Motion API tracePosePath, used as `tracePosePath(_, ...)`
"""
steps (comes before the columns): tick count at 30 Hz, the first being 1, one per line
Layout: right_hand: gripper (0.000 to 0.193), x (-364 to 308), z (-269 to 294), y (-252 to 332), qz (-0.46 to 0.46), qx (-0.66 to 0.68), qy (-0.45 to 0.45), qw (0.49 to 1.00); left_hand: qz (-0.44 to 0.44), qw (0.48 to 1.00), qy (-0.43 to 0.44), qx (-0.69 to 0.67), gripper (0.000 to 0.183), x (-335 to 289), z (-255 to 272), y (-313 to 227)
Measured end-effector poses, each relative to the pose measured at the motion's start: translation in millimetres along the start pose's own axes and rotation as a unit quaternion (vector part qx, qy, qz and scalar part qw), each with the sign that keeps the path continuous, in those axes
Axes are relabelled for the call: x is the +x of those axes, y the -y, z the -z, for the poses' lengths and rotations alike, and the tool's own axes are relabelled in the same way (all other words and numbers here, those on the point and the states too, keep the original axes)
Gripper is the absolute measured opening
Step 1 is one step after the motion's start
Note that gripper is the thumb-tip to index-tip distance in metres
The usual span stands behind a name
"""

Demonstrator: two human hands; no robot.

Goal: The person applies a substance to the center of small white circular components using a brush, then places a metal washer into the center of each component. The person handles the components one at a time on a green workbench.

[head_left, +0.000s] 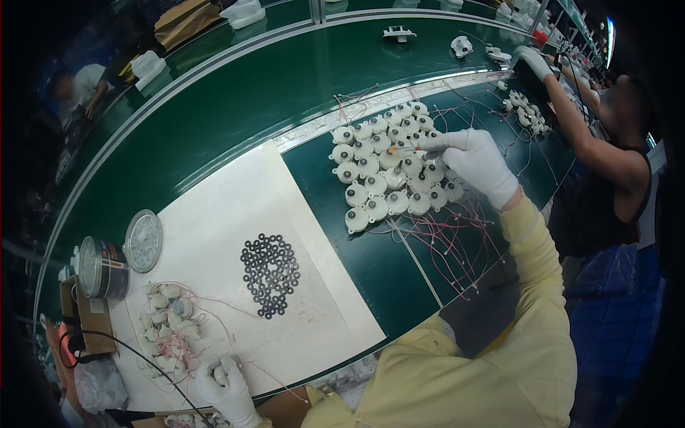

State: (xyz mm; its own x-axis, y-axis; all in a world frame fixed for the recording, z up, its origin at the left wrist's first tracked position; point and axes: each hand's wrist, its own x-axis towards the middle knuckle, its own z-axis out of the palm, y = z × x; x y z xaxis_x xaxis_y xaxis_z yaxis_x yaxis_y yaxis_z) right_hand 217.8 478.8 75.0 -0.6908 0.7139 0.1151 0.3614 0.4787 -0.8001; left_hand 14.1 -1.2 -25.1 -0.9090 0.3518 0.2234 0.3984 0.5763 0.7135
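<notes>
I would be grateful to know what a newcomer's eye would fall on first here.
It would probably be the packed white round parts, mostly dark-centred, on the green surface, with the gloved right hand at their right edge. Next comes the cluster of black rings on the white sheet, left of them.

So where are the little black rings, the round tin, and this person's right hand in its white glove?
Black rings (pixel 271 275): head view, middle of the cluster.
Round tin (pixel 112 271): head view, its side wall.
Right hand (pixel 477 161): head view, back of the glove.
</notes>
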Motion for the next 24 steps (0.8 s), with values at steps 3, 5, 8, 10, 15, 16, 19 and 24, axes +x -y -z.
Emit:
tracePosePath(3, 0.038, 4.5, -3.5, 0.7, 0.003, -0.025, 0.016, 1.0, 0.052, 0.995, -0.012, -0.087, 0.011, 1.7, -3.0, -8.3)
tracePosePath(5, 0.039, 4.2, -4.1, -6.4, 0.002, -0.048, 0.017, 0.999, 0.017, 0.999, -0.004, -0.031, 0.011, 4.8, 0.0, -2.8)
tracePosePath(8, 0.038, 0.0, -0.2, 1.3, 0.003, -0.063, 0.015, 0.998, 0.012, 0.999, -0.007, -0.046, 0.013, 2.3, -0.6, 4.4)
tracePosePath(10, 0.039, -1.9, 4.5, -2.7, 0.004, -0.051, 0.008, 0.999, 0.028, 0.996, -0.01, -0.082, 0.013, 2.5, -2.9, 0.5)
tracePosePath(15, 0.043, -1.9, 13.7, -11.4, -0.071, 0.144, 0.004, 0.987, 0.039, 0.994, 0.004, -0.102, 0.013, 2.5, -2.4, 0.0)
tracePosePath(16, 0.044, -1.2, 14.6, -10.0, -0.076, 0.155, 0.013, 0.985, 0.039, 0.994, 0.002, -0.102, 0.012, 2.1, -2.7, 2.7)
tracePosePath(19, 0.047, 1.5, 13.8, -3.5, -0.107, 0.187, 0.022, 0.976, 0.039, 0.994, -0.005, -0.104, 0.012, 1.8, -3.5, 6.4)
tracePosePath(24, 0.047, 7.6, 16.0, -11.4, -0.133, 0.177, 0.026, 0.975, 0.043, 0.996, -0.001, -0.078, 0.01, 4.1, -0.8, 7.5)
